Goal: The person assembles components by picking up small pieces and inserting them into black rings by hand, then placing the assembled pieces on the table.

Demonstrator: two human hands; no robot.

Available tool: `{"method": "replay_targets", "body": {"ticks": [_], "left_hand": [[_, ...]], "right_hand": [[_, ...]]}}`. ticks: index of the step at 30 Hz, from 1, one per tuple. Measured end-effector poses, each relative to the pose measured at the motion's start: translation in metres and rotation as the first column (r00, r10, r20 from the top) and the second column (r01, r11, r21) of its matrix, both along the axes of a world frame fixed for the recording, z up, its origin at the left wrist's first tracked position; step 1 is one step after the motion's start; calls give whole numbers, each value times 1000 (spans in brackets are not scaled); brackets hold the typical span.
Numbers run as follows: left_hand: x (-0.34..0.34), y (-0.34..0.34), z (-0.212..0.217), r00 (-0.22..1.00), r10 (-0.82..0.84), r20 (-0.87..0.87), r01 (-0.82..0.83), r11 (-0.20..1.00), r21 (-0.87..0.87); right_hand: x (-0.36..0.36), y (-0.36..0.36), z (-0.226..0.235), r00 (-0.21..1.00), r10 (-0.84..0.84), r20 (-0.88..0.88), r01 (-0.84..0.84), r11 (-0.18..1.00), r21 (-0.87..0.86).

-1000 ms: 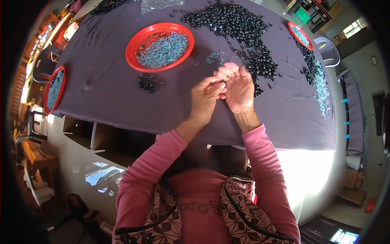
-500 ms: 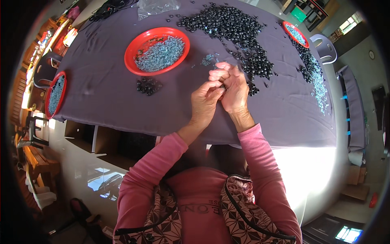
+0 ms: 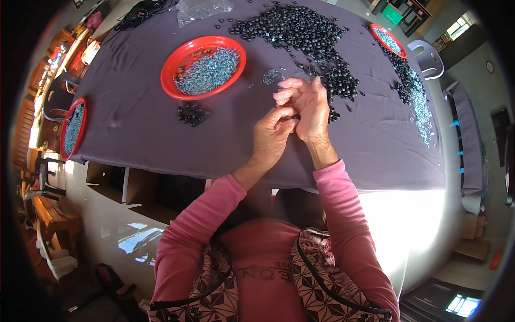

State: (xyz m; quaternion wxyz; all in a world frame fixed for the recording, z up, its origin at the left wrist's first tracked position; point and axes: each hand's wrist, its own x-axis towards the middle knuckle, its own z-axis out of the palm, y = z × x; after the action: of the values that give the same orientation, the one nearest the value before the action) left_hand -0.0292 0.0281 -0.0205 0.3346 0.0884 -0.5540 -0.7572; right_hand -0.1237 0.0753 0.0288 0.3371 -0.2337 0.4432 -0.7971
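1. Head view, hands: the left hand [image 3: 271,134] comes in from seven o'clock, its thumb and forefinger drawn together against the palm side of the right hand [image 3: 312,110]. The right hand comes from five o'clock, cupped and loosely open, fingertips toward eleven.
2. Head view, between the hands: a dark speck [image 3: 296,117], perhaps a bead, shows at the left fingertips, about one o'clock from the left thumb. Both hands are close to it, the left fingertips seemingly nearest. Whether they grip it I cannot tell; it is too small to read a long axis. What the right palm holds is also unclear.
3. Head view, around the hands: a small patch of blue beads [image 3: 270,77] lies near, at eleven o'clock. A big heap of black beads [image 3: 300,29] spreads from twelve to two. A red plate [image 3: 169,64] of blue beads sits at ten, and a little pile of black beads [image 3: 192,114] at nine, all on the purple cloth [image 3: 214,145].
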Motion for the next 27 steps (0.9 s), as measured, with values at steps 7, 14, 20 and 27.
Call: {"method": "replay_targets", "body": {"ticks": [7,14,20,27], "left_hand": [[5,-4,9,999,-44,29,40,992,123],[29,-44,10,968,-228,-106,251,848,466],[38,-50,11,923,-310,-229,385,734,559],[40,-41,12,923,-341,-181,383,752,536]], "right_hand": [[-10,18,6,985,-165,-56,154,975,-162],[-93,116,37,717,-387,-580,574,800,175],[-118,155,-7,552,14,-834,621,661,422],[-109,136,-18,374,67,-925,682,656,324]]}}
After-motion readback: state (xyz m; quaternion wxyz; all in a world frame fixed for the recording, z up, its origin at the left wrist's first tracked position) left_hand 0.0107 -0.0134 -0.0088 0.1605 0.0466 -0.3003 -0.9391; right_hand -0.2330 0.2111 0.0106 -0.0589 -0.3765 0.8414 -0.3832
